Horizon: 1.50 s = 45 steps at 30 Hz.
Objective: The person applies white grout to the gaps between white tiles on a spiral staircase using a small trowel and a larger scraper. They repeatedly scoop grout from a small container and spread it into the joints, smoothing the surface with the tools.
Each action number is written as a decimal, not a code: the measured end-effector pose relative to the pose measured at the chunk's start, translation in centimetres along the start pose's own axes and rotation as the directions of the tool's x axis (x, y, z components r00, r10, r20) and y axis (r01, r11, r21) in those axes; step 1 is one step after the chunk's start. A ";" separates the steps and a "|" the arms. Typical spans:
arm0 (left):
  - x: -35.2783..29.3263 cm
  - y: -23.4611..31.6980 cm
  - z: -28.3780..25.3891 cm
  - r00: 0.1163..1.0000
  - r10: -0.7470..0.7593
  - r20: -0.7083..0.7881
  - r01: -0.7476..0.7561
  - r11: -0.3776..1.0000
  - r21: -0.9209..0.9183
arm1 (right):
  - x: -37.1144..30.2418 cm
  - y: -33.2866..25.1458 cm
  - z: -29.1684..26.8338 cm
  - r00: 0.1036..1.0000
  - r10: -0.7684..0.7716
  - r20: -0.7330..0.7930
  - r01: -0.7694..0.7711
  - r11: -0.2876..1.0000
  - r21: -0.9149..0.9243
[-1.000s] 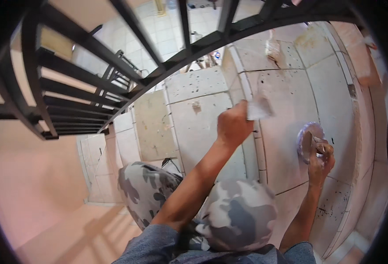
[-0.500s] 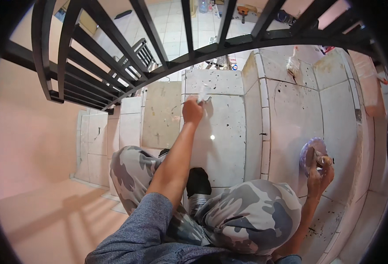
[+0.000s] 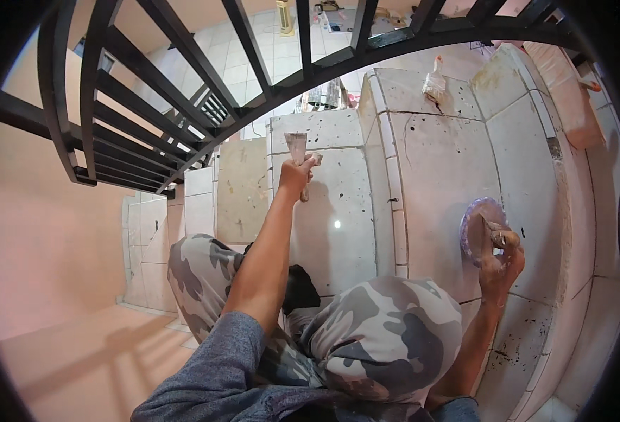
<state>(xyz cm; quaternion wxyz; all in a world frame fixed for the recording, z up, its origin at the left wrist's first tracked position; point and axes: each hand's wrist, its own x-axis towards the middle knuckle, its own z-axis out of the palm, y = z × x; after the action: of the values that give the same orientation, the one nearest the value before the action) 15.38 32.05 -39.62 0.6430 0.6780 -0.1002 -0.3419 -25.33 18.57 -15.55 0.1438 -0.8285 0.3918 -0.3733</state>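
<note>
My left hand is closed around a putty knife. Its flat blade points away from me above the white tiled step, and the handle end sticks out below my fist. On the right, my right hand grips the tan handle of a second spreading tool. That tool's blade lies over a round, shallow bowl with a purple-and-white rim and grey inside. My fingers are at the bowl's near edge; whether they also carry it cannot be told. A paintbrush with pale bristles lies on the tiled ledge beyond.
A dark slatted railing curves across the far side and left. White tiled steps have dark specks and joints. A tan board-like panel lies left of my left hand. My camouflage-clad knees are close below both arms.
My left hand has turned the putty knife, so its blade now shows broadside and points away. The view has shifted, moving the surroundings left in the picture. My right hand stays at the bowl.
</note>
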 end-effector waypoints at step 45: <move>-16.8 15.2 21.9 0.561 -0.205 0.802 0.233 0.969 0.084 | 2.0 -1.1 -0.4 0.992 0.027 0.120 -0.011 0.991 -0.130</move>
<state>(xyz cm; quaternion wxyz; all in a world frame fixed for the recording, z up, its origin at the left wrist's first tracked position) -5.50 21.78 -18.41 0.4908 0.4467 -0.2897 -0.6897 -24.20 17.78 -13.66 0.1170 -0.8535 0.4134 -0.2948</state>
